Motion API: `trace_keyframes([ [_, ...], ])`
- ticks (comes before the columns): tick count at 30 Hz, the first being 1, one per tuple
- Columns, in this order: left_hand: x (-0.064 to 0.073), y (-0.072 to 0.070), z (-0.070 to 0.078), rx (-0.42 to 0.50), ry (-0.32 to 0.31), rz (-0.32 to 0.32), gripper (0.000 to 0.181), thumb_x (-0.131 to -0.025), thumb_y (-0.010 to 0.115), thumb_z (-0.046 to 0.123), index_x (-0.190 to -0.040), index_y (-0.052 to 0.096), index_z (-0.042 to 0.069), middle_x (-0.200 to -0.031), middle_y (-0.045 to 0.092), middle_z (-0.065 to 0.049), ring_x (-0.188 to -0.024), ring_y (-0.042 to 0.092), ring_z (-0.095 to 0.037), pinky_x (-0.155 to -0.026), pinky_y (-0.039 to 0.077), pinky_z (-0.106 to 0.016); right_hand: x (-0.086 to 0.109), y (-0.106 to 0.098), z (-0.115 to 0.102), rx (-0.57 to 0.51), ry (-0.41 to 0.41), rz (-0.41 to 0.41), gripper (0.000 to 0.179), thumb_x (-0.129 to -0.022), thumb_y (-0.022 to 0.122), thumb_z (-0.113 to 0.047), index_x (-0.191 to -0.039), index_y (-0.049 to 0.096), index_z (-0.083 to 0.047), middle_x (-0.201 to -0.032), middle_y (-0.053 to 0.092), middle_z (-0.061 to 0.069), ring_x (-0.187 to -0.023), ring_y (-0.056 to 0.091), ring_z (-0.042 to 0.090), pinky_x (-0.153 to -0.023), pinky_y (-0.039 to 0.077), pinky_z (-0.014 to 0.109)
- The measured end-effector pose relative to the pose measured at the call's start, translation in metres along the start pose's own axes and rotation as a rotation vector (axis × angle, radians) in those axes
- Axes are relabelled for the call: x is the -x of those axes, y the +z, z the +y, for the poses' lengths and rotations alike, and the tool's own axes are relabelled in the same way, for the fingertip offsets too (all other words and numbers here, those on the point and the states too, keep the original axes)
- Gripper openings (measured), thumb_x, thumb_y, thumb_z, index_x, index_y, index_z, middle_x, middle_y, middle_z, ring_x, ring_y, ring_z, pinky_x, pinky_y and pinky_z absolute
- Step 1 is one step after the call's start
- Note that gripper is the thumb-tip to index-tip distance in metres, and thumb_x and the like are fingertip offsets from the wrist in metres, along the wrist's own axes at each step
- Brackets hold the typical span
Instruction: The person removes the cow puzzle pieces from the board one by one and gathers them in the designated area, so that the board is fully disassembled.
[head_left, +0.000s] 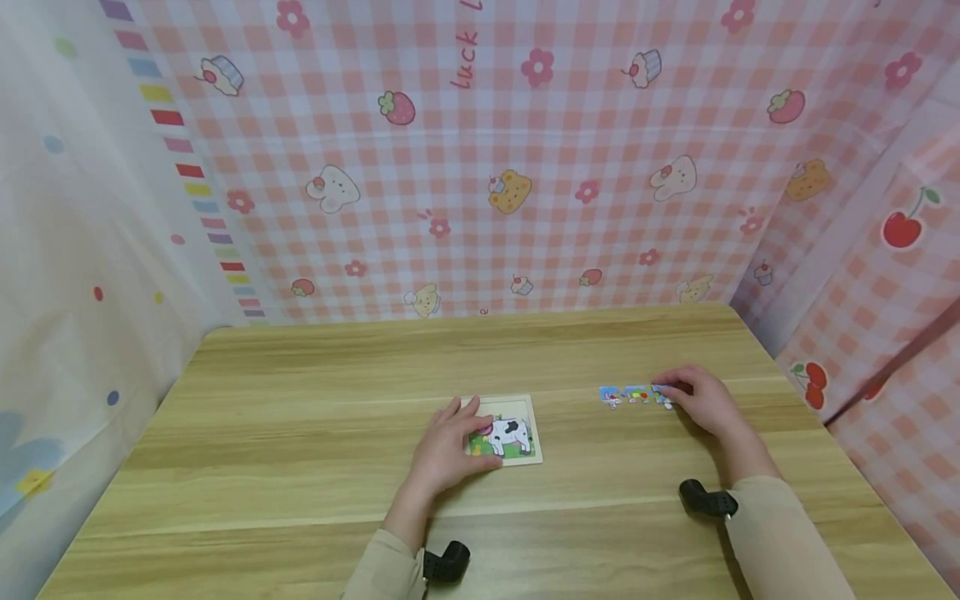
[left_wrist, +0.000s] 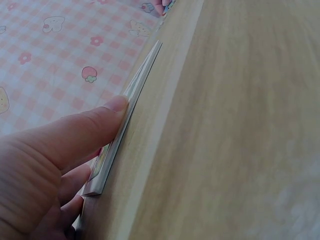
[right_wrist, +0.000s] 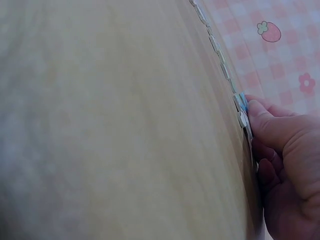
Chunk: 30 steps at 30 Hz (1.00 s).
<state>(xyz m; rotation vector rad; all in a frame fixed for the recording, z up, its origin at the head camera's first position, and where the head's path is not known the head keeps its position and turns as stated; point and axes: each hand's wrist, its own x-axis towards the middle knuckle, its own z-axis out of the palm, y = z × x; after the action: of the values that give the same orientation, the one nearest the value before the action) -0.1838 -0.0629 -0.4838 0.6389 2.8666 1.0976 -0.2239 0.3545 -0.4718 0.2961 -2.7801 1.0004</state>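
Flat on the table lies a square wooden puzzle board (head_left: pixel 537 446) with a picture of a black-and-white cow (head_left: pixel 514 433) inside a pale frame. My left hand (head_left: pixel 447 450) grips it from the left, thumb at the near edge and fingers by the far edge, covering the cow's head. In the left wrist view the thumb presses the board's edge (left_wrist: pixel 112 155). Farther right, my right hand (head_left: pixel 703 402) pinches a small blue jigsaw piece (head_left: pixel 660 393) between thumb and fingers, low at the tabletop. Two more colourful pieces (head_left: pixel 637 394) sit in a row left of it.
The wood-grain table (head_left: pixel 300 433) reaches back to a pink checked curtain (head_left: pixel 465 242). More cloth hangs at both sides. Each wrist wears a black camera (head_left: pixel 447 563) at the beige sleeve.
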Motion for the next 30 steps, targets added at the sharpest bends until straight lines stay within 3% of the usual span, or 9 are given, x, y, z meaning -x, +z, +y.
trace_keyframes([
  [6,-0.001,-0.001,0.000,-0.002,-0.003,-0.004,0.066,-0.073,0.086,0.040,-0.128,0.067,0.009,-0.152,0.041,-0.014,-0.144,0.026,-0.041,-0.119,0.014,-0.053,-0.001,0.001,0.001,-0.003,0.029,0.002,0.013,-0.094,0.066,-0.004,-0.103,0.071,0.004,-0.105,0.062,0.021,-0.099,0.054,0.033,-0.086,0.042,0.046],
  [14,-0.001,-0.001,-0.001,-0.002,-0.005,-0.003,0.065,-0.073,0.087,0.039,-0.127,0.067,0.009,-0.152,0.042,-0.014,-0.144,0.027,-0.041,-0.119,0.014,-0.052,-0.003,0.002,0.003,0.010,0.009,0.012,0.009,-0.092,0.067,-0.002,-0.099,0.071,0.003,-0.101,0.062,0.020,-0.096,0.054,0.033,-0.085,0.042,0.046],
  [19,0.000,-0.001,0.000,-0.002,-0.004,-0.003,0.065,-0.073,0.087,0.039,-0.127,0.067,0.009,-0.152,0.042,-0.014,-0.144,0.027,-0.041,-0.119,0.014,-0.052,-0.002,0.002,0.003,-0.014,0.033,0.013,0.015,-0.095,0.065,-0.004,-0.106,0.069,0.005,-0.107,0.062,0.023,-0.100,0.055,0.034,-0.087,0.042,0.045],
  [23,0.000,-0.001,0.000,-0.002,-0.001,-0.002,0.065,-0.073,0.087,0.039,-0.127,0.067,0.009,-0.152,0.042,-0.014,-0.144,0.027,-0.041,-0.119,0.015,-0.052,0.001,0.001,0.002,-0.034,0.034,0.033,0.021,-0.097,0.063,-0.006,-0.114,0.067,0.006,-0.111,0.061,0.024,-0.098,0.055,0.029,-0.084,0.044,0.037],
  [30,0.000,-0.002,0.001,0.000,-0.002,0.002,0.064,-0.073,0.087,0.038,-0.127,0.068,0.009,-0.151,0.042,-0.014,-0.144,0.027,-0.041,-0.119,0.015,-0.052,0.006,-0.003,-0.013,-0.059,-0.044,0.138,0.020,-0.093,0.066,-0.002,-0.111,0.068,0.006,-0.097,0.065,0.019,-0.078,0.055,0.010,-0.067,0.045,0.021],
])
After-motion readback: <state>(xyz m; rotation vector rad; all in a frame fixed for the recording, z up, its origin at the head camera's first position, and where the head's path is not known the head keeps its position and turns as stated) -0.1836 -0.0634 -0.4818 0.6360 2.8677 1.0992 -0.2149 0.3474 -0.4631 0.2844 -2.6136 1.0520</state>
